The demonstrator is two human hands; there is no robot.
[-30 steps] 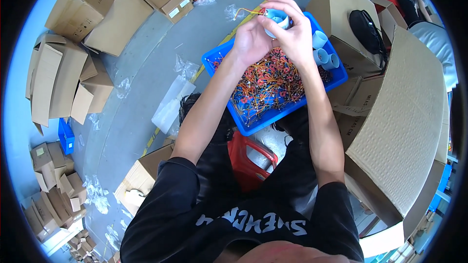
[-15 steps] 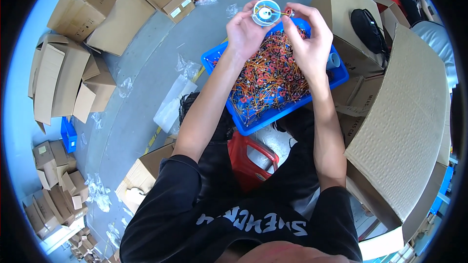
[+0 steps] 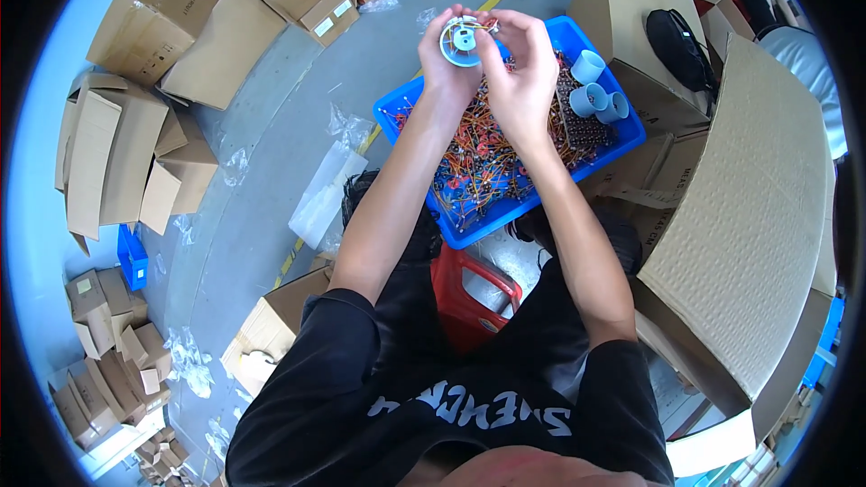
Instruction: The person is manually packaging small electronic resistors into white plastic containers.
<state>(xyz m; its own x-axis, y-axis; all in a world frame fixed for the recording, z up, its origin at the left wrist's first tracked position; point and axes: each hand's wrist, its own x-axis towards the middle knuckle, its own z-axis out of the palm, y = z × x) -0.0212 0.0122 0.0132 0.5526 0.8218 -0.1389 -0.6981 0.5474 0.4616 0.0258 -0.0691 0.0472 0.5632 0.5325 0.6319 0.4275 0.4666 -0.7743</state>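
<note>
The person sits on a red stool [image 3: 474,293] and holds both hands up above a blue tray [image 3: 595,149]. The left hand [image 3: 448,61] is closed around a small round part [image 3: 462,41], white and pale blue, with a hole in its middle; the fingers wrap its rim from the left and from below. The right hand [image 3: 523,72] touches the same part from the right side, and its fingertips [image 3: 494,29] pinch thin orange wires at the rim of the part. So the part is in the air, between the two hands, over the far end of the tray.

The tray is full of small wired pieces [image 3: 483,158], orange and red, lying in a tangled heap. At its right end stand three pale blue cups [image 3: 597,95], close together. Around the person, on the grey floor [image 3: 271,153], there are many cardboard boxes [image 3: 207,32] and some clear plastic bags [image 3: 325,194].

The round part looks light and stiff, probably moulded plastic, so a grip on the rim seems enough to keep it steady. The wires look thin and soft; they will bend easily and may catch in the heap. It seems safer to take them near the ends, gently, and not to pull hard.
</note>
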